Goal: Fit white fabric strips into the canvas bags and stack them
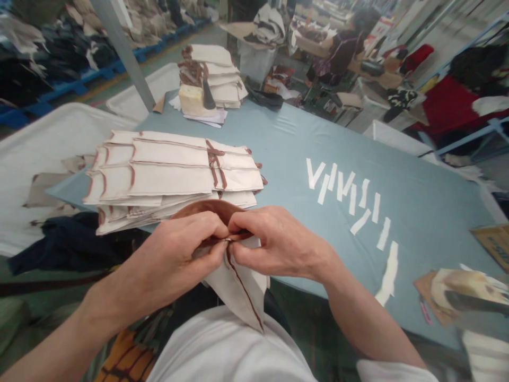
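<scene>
A cream cloth bag (234, 286) with brown trim and a brown seam hangs in front of my white shirt, at the table's near edge. My left hand (191, 244) pinches its brown edge between thumb and forefinger. Close against it, my right hand (270, 239) pinches the same edge from the other side. The fingertips nearly meet at the top of the seam. Just beyond my hands lies a layered stack of cream cloth pieces (170, 164) with brown edging and brown straps.
On the blue-grey table (286, 143) are several white strips (352, 196) to the right. A second cream stack (218, 74) and a yellowish block (196, 100) stand at the far end. White bins (75, 127) flank the left side. A person (338, 53) sits in the background.
</scene>
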Available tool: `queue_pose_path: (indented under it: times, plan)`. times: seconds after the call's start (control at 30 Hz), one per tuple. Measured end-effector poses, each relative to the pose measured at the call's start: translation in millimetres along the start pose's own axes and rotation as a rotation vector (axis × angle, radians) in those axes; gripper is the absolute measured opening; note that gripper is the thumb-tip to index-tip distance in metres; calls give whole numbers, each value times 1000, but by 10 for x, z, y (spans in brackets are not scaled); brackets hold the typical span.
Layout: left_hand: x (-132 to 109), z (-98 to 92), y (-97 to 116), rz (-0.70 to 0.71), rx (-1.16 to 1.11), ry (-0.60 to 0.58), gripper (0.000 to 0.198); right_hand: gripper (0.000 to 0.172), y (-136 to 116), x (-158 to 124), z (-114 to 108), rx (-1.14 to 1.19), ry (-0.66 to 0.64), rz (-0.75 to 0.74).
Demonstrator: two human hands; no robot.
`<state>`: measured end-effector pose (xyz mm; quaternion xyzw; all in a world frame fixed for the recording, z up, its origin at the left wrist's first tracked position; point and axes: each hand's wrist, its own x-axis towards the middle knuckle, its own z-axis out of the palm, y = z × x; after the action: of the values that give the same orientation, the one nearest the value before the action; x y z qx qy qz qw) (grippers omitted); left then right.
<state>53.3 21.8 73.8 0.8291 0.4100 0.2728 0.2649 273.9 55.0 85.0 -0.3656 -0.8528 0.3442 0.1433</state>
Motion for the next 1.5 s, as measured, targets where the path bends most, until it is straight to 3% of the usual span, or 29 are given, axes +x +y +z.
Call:
queue_pose_path:
  times: [0.17,0.4,0.63,0.8,0.97,1.1,1.17,1.27,1.5]
  plan:
    - [-19,-39,68,89,42,81,18,5,-99,26,-105,43,45,-54]
    - [-70,-9,65,263,152,213,24,3,-31,62,-165,506,-59,79]
    - [-190,186,-36,247,127,185,43,19,194,28,-61,844,-221,202]
    - [-235,294,-52,224,136,223,51,26,257,-23,-35,973,-199,189]
    - [-198,352,-69,249,88,266,48,18,176,-74,-1,821,-101,258]
    - [-136,245,-18,194,-1,250,30,4,47,-128,-8,656,-5,133]
    - [-108,156,-8,141,-13,187,20,5,-7,-156,-21,533,67,80]
    - [-66,35,-23,95,-68,63,20,9,-57,-196,-39,321,143,23]
    - [20,-77,-47,109,-141,-120,20,9,-78,-265,-76,50,136,-102]
